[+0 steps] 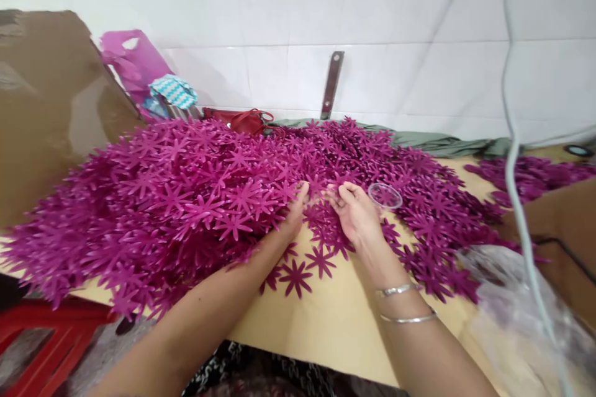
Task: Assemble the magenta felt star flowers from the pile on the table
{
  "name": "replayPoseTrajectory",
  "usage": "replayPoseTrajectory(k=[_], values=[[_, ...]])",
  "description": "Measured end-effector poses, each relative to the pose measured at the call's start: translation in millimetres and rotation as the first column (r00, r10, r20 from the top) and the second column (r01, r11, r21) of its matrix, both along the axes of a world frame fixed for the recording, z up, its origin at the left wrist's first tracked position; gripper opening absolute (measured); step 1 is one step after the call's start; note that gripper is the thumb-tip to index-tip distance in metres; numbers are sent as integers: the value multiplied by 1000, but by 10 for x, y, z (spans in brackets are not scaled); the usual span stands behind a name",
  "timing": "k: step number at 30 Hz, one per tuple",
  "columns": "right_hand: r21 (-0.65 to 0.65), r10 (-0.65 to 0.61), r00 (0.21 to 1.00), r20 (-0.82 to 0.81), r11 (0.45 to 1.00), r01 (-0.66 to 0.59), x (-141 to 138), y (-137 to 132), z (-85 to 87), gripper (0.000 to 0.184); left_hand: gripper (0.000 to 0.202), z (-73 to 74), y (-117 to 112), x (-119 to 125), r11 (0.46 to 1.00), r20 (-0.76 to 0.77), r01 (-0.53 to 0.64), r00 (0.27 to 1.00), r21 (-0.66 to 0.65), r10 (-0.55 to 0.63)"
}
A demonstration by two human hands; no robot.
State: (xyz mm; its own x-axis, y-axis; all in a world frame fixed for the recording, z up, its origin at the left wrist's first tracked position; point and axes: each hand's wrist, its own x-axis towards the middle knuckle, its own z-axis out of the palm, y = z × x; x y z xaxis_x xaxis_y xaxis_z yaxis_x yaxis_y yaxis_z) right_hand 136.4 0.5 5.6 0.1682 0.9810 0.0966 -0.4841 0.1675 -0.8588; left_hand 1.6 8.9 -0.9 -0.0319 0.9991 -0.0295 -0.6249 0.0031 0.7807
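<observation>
A big heap of magenta star-shaped flower pieces (177,198) covers a tan board (335,316). My left hand (291,217) lies at the heap's near edge, fingers stretched and pressed into the pieces. My right hand (356,214) sits just beside it, palm turned up, fingers curled and pinching a magenta flower piece (336,188) at the fingertips. Two thin bangles (405,304) ring my right wrist. A few loose flowers (298,276) lie flat on the board between my forearms. A small clear plastic cup (385,195) stands right behind my right hand.
A brown cardboard sheet (46,105) leans at the left, with a pink plastic bag (135,65) and a red bag (242,119) behind the heap. A clear plastic bag (507,298) and grey cable (516,186) are at the right. A red stool (51,341) stands at lower left.
</observation>
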Motion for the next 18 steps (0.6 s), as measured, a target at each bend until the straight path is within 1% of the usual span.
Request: replayPoseTrajectory(k=[4,5,8,10,13,18], values=[[-48,14,999,-39,999,-16,5,10,-7,34,33,-10,16,-2,996,-4,31,999,-87,-31],[-62,20,998,-52,998,-23,4,11,-2,34,31,-8,17,-6,994,-5,32,999,-100,-33],[-108,46,994,-96,993,-56,-19,0,22,46,28,5,13,-14,991,-11,28,999,-131,-30],[-115,7,996,-87,993,-17,-46,-14,32,46,28,15,7,-13,989,-13,22,1000,-146,-24],[-90,-96,995,-36,992,93,-71,-31,19,46,27,26,4,-3,988,-10,7,1000,-154,-8],[-69,-151,988,1,986,151,-65,-23,-16,42,26,30,19,1,990,5,-39,999,-136,40]])
